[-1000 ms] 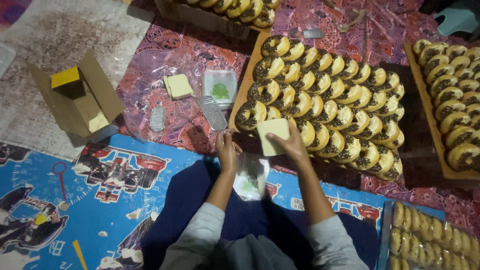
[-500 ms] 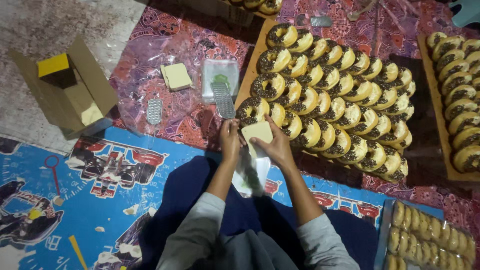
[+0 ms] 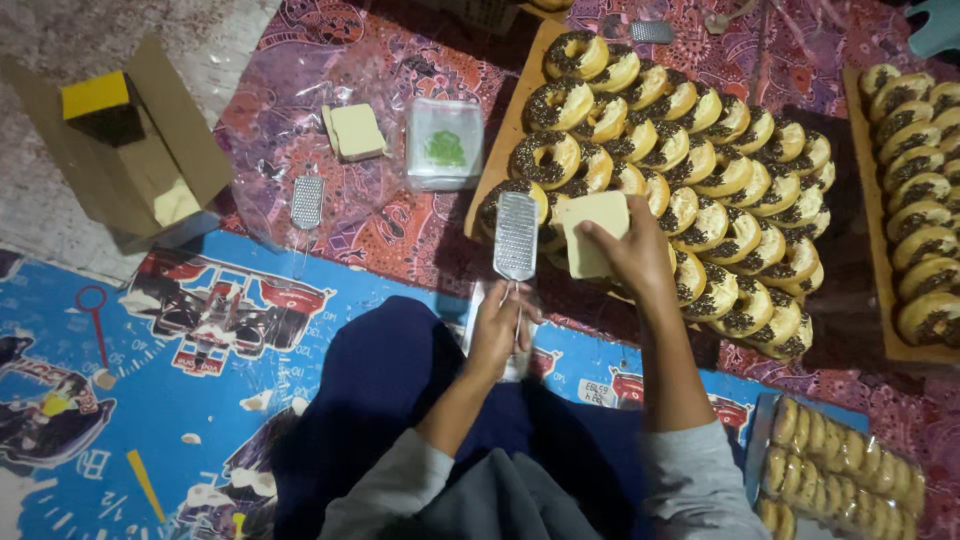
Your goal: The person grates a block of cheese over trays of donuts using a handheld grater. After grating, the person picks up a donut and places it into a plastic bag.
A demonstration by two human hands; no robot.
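Note:
My left hand (image 3: 497, 330) grips the handle of a small flat metal grater (image 3: 516, 235), held upright over the near-left corner of a wooden tray (image 3: 502, 150). My right hand (image 3: 636, 252) holds a pale yellow block of cheese (image 3: 593, 232) just right of the grater. The tray carries several rows of doughnuts (image 3: 690, 170) with chocolate sprinkles and grated cheese. The grater and the cheese block are close but slightly apart.
A second cheese block (image 3: 356, 131), a spare grater (image 3: 307, 201) and a clear plastic box (image 3: 444, 143) lie on the patterned cloth at left. An open cardboard box (image 3: 130, 150) stands far left. Another doughnut tray (image 3: 915, 200) is at right; bagged doughnuts (image 3: 835, 470) lie near right.
The cheese block was held with both hands over the doughnuts. Now the left hand has taken up the grater, and the right hand alone holds the cheese beside it.

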